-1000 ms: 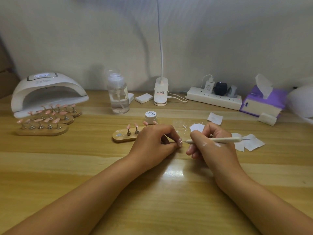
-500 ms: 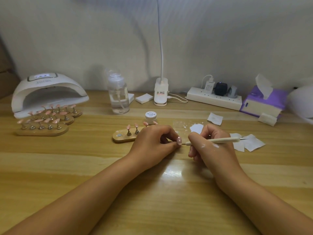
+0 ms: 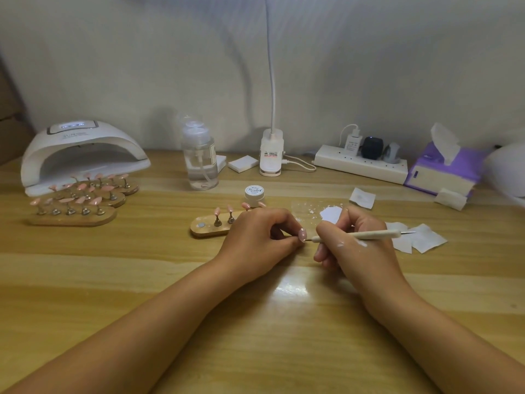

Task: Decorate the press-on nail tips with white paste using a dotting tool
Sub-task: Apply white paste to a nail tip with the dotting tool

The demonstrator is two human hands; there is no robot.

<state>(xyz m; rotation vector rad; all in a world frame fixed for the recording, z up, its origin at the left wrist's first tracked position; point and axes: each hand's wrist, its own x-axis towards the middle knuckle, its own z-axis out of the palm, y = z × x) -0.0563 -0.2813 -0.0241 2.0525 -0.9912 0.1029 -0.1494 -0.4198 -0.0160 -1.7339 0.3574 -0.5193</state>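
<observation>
The step in hand was the dotting itself: the left hand [image 3: 255, 237] pinched one pink nail tip [image 3: 302, 234] betw. thumb & fingers, low over the tabletop [image 3: 142, 280] and just in front of the wooden stand [image 3: 203, 228]. The right hand [image 3: 355, 247] gripped the dotting tool [image 3: 369, 234] like a pen, its metal point touching, or very nearly, the tip's lower edge, where a bit of white showed. The next move, I judged, called for a light, steady touch w/ small strokes, then probably fresh paste from the white smear [image 3: 331, 214] just behind the right hand, near the small jar [image 3: 254, 192].
</observation>
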